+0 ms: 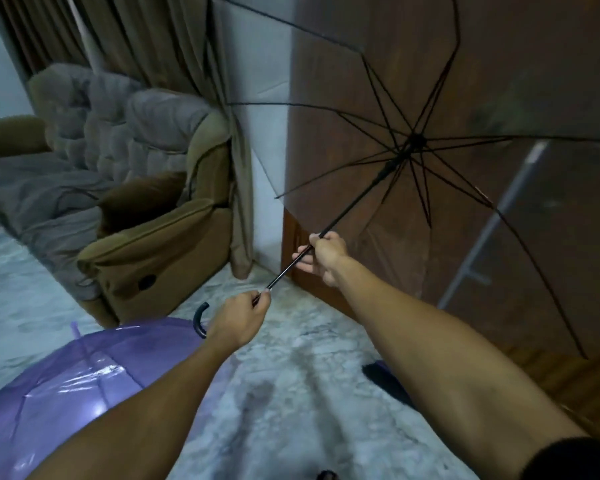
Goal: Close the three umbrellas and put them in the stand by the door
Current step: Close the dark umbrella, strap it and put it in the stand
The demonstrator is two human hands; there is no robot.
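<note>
A clear umbrella with black ribs (413,143) is open and held up in front of the brown door, its canopy facing away from me. My right hand (323,258) grips its black shaft about midway. My left hand (243,318) holds the lower end of the shaft, just above the curved black handle (200,320). A purple translucent umbrella (84,372) lies open on the floor at the lower left, under my left forearm. I see no stand and no third open umbrella.
A brown recliner (160,230) draped with a grey blanket stands at the left, curtains behind it. The wooden door (378,81) fills the right. A dark object (385,375) lies on the marble floor below my right forearm.
</note>
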